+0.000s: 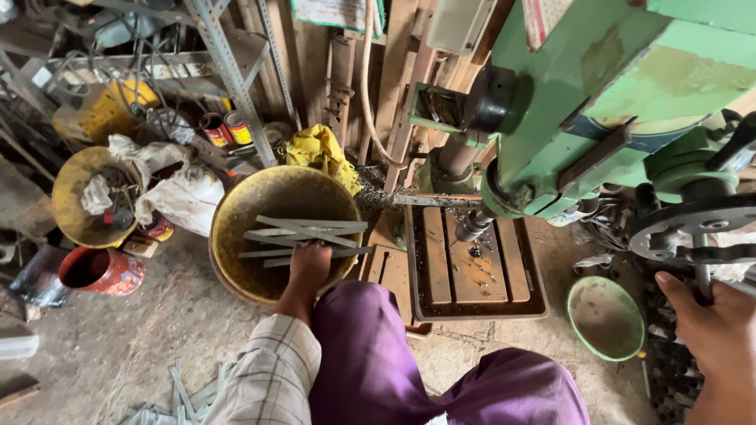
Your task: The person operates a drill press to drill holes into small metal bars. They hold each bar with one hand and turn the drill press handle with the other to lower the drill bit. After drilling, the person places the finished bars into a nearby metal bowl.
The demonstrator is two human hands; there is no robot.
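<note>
Cluttered workshop floor lay below. At ten o'clock, flat metal strips (pixel 303 234) lay in a yellow basin (pixel 236 228), long axes roughly three-to-nine. Left hand (pixel 309 264) reached down, fingers closed onto them. Right hand (pixel 713 327) gripped the drill press's feed handle (pixel 703 275).

I note a dull yellow basin (pixel 236 236) holding grey metal strips (pixel 303 236). My sleeve (pixel 272 374) is pale plaid with thin dark lines; my trousers (pixel 378 362) are purple. The drill press (pixel 598 86) is green with worn, dirty patches. I record a green bowl (pixel 605 317), a red pot (pixel 102 271), a yellow cloth (pixel 319 149).
</note>
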